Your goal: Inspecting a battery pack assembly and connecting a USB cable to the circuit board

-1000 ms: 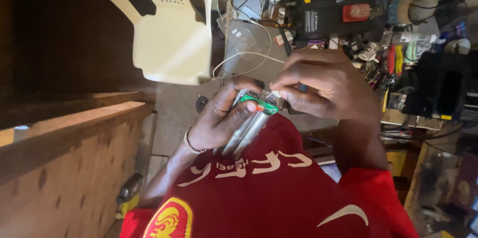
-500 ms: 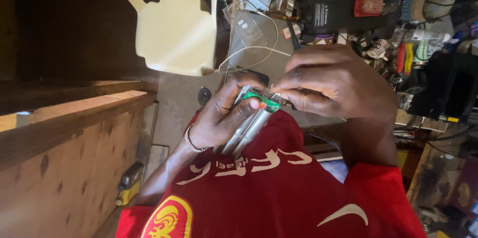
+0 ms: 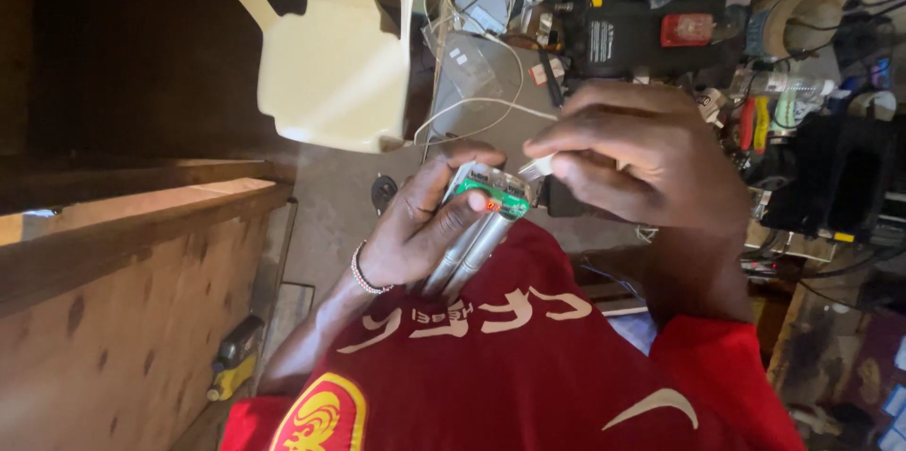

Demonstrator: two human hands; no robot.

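Battery pack (image 3: pixel 469 239) — two silvery cells with a green circuit board (image 3: pixel 491 194) on top — sits in your left hand (image 3: pixel 415 239), fingers wrapped firmly round it, above your red shirt (image 3: pixel 510 366). Your right hand (image 3: pixel 642 163) pinches a small white piece (image 3: pixel 538 167) at the board's edge; keep the pack braced and that pinch narrow. Containers — a clear plastic tub (image 3: pixel 472 69) on the cluttered counter (image 3: pixel 566 74); contents unclear.
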